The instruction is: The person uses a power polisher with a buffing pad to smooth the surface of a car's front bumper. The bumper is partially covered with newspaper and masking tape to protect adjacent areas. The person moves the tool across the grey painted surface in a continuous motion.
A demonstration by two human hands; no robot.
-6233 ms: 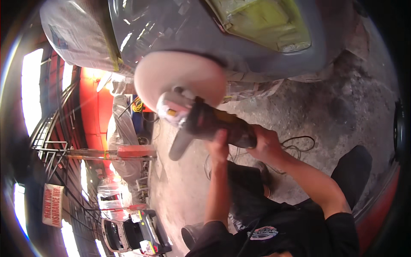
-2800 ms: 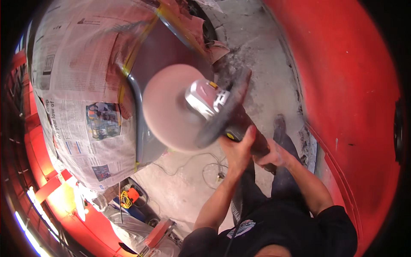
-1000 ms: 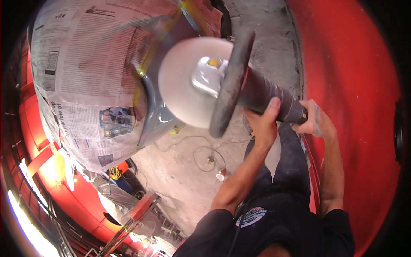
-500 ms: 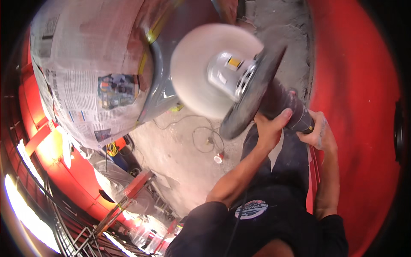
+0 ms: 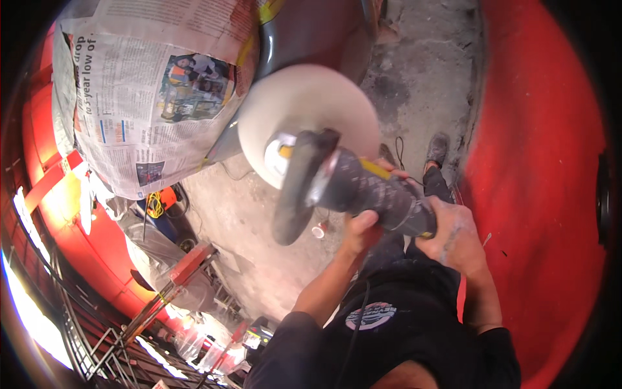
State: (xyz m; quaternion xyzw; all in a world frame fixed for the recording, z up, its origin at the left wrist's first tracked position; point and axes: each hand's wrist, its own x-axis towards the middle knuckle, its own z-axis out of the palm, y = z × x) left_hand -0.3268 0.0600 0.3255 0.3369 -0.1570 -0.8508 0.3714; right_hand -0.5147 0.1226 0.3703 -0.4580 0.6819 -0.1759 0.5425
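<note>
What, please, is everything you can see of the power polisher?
The power polisher has a round, off-white pad, a shiny silver head, a thick dark handle behind it, and a dark, dusty-looking body with a yellow stripe. It slants from the pad at upper left down toward the person. The left grip wraps its middle, the right grip its rear end. The pad overlaps the grey panel in view; contact and spin cannot be told.
</note>
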